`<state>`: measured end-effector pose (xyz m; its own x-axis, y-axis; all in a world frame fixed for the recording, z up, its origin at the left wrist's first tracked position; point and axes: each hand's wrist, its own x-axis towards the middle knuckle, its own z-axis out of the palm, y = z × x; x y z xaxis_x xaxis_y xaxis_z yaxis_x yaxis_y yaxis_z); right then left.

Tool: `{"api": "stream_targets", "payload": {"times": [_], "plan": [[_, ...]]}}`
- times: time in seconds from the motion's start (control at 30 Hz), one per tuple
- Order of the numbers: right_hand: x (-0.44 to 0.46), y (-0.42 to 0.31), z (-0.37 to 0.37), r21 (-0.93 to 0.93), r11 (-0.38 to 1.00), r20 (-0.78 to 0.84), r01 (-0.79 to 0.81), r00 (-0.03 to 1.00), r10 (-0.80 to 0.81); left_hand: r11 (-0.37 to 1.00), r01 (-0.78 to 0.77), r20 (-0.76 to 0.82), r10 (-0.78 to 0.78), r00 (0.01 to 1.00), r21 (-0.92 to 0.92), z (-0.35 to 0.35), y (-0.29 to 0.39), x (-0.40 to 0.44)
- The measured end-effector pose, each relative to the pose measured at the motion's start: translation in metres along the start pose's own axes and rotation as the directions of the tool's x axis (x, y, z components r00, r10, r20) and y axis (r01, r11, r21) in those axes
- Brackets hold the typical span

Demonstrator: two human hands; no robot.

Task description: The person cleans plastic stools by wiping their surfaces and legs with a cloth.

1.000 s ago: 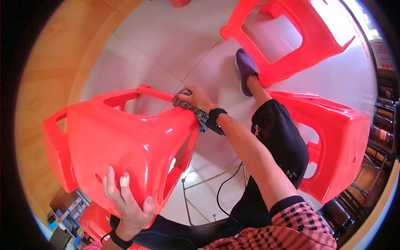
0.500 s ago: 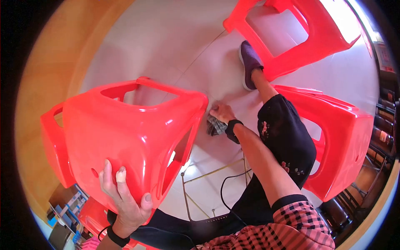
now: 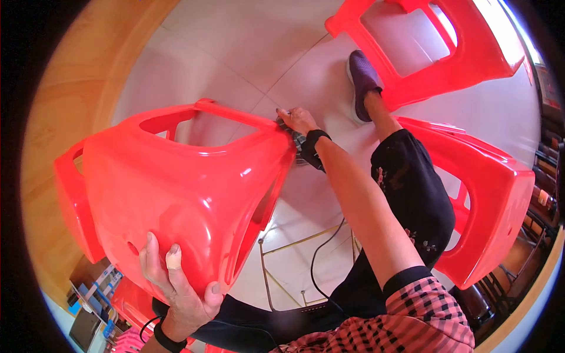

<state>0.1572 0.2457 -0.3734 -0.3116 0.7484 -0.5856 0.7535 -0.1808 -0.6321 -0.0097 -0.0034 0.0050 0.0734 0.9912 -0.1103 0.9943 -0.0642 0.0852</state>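
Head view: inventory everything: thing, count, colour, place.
Nearest plastic stool: one, red, left
Other stools: at least two, red, right
Plaid cloth: one, grey, centre
Tiled floor: one, pale, centre
Panelling: one, orange, left
Metal frame: one, golden, bottom
Cable: one, black, bottom
Unclear objects: several, dark, right
Clutter: several, mixed, lower left
Wristbands: two, black, wrists
Shoe: one, purple, upper right
Trousers: one pair, black, bottom
Sleeve: one, pink-black, lower right
Left hand: one, on stool
Right hand: one, on cloth

We have a glossy red plastic stool (image 3: 154,182), tilted, large openings in its sides, one small round hole in its surface, just before us to the left | we hold a dark grey patterned cloth (image 3: 298,140), crumpled and partly hidden, against the stool's far right corner.
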Motion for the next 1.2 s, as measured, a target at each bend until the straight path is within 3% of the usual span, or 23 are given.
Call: {"api": "stream_targets", "payload": {"times": [0.07,0.13,0.17,0.23,0.27,0.3,0.37,0.43,0.47,0.53,0.57,0.63,0.67,0.73,0.77,0.83,0.87,0.9,0.97,1.0,1.03,1.1,1.2], "plan": [[-0.006,0.0,-0.01,0.032,0.999,0.0,0.028,1.0,-0.028,1.0,-0.001,-0.001,0.001,1.0,-0.005,0.001,0.0,0.001],[-0.016,-0.007,-0.015,0.025,0.974,-0.093,0.224,0.971,-0.22,1.0,0.003,0.001,-0.003,1.0,0.0,0.001,-0.001,0.001],[-0.023,-0.011,-0.018,0.023,0.974,-0.097,0.224,0.97,-0.221,1.0,-0.004,-0.011,0.004,1.0,-0.007,0.002,-0.002,0.002],[-0.054,-0.04,-0.048,0.415,0.904,0.169,0.105,0.967,-0.189,1.0,-0.021,-0.032,0.021,0.999,-0.016,0.004,-0.002,0.003],[-0.051,-0.044,-0.048,0.414,0.904,0.157,0.109,0.969,-0.189,1.0,-0.016,-0.032,0.015,0.999,-0.012,0.005,-0.002,0.004],[-0.049,-0.055,-0.047,0.347,0.9,0.126,0.265,0.937,-0.325,1.0,-0.008,-0.032,0.008,0.999,-0.006,0.005,-0.003,0.005],[-0.053,-0.062,-0.05,0.272,0.869,0.101,0.412,0.886,-0.452,1.0,-0.019,-0.045,0.019,0.999,-0.011,0.006,-0.003,0.006],[-0.082,-0.087,-0.074,0.576,0.781,0.206,0.24,0.882,-0.423,0.999,-0.028,-0.054,0.027,0.998,-0.02,0.006,-0.002,0.006],[-0.084,-0.085,-0.071,0.573,0.785,0.207,0.235,0.886,-0.416,0.999,-0.023,-0.061,0.021,0.998,-0.033,0.007,-0.003,0.006],[-0.081,-0.077,-0.054,0.636,0.672,-0.096,0.379,0.903,-0.418,0.999,-0.014,-0.063,0.01,0.998,-0.049,0.008,-0.003,0.006],[-0.078,-0.071,-0.049,0.637,0.672,-0.092,0.378,0.903,-0.42,0.999,-0.013,-0.059,0.01,0.998,-0.042,0.007,-0.003,0.006],[-0.074,-0.053,-0.036,0.624,0.744,-0.096,0.241,0.968,-0.233,1.0,-0.004,-0.045,0.002,0.999,-0.031,0.005,-0.004,0.005],[-0.069,-0.043,-0.03,0.626,0.741,-0.088,0.241,0.967,-0.24,0.999,-0.017,-0.042,0.015,0.999,-0.031,0.005,-0.004,0.005],[-0.052,-0.015,-0.017,0.366,0.923,-0.175,0.123,0.983,-0.061,0.999,-0.023,-0.034,0.022,0.999,-0.031,0.005,-0.004,0.005],[-0.042,-0.005,-0.013,0.366,0.922,-0.17,0.122,0.983,-0.063,0.999,-0.029,-0.033,0.028,0.999,-0.034,0.004,-0.004,0.005],[-0.03,0.001,-0.017,-0.088,0.996,-0.184,0.02,0.982,-0.036,0.999,-0.034,-0.026,0.033,0.999,-0.038,0.005,-0.005,0.003],[-0.026,-0.001,-0.026,-0.161,0.987,-0.096,-0.02,0.995,0.005,0.999,-0.037,-0.036,0.036,0.999,-0.036,0.005,-0.006,0.002],[-0.023,-0.005,-0.029,-0.158,0.987,-0.09,-0.024,0.996,0.01,0.999,-0.04,-0.046,0.039,0.998,-0.035,0.006,-0.006,0.002],[-0.012,-0.01,-0.03,0.014,0.999,-0.282,0.035,0.959,-0.029,0.999,-0.036,-0.039,0.035,0.999,-0.034,0.005,-0.005,0.001],[-0.003,-0.004,-0.023,0.143,0.977,-0.309,0.16,0.945,-0.109,0.999,-0.036,-0.043,0.035,0.998,-0.028,0.005,-0.005,0.001],[-0.001,0.006,-0.012,0.144,0.977,-0.305,0.159,0.946,-0.108,0.999,-0.034,-0.04,0.033,0.999,-0.029,0.005,-0.004,0.001],[-0.004,0.022,0.005,0.051,0.945,-0.127,0.323,0.941,-0.315,1.0,-0.024,-0.023,0.024,0.999,-0.016,0.003,-0.003,0.002],[-0.031,0.028,0.007,0.156,0.949,-0.208,0.275,0.948,-0.24,1.0,-0.016,-0.025,0.016,1.0,-0.025,0.004,-0.004,-0.001]]}}
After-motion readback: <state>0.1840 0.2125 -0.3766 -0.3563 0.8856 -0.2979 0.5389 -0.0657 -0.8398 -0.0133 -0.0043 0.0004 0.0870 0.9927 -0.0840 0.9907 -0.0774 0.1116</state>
